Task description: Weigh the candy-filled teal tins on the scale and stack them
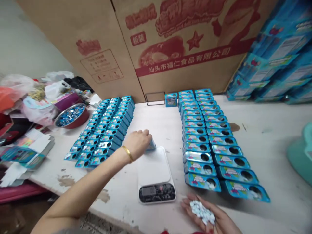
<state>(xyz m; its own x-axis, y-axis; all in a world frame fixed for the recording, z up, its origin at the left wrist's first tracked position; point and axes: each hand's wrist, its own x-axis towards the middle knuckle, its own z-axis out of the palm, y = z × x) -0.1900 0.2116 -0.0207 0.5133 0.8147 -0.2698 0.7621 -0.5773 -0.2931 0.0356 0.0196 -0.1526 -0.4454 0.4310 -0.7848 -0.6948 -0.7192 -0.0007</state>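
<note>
Blue tins (195, 143) line a scuffed white table (258, 136), apparently in a storeroom.

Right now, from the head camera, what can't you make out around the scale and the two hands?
Head view:
- Scale display: digits too blurred to read.
- Blue tin: the left hand hides most of it.
- White pieces: heaped and too small to count in the right hand.
- Right wrist: cut off by the bottom edge.
</note>
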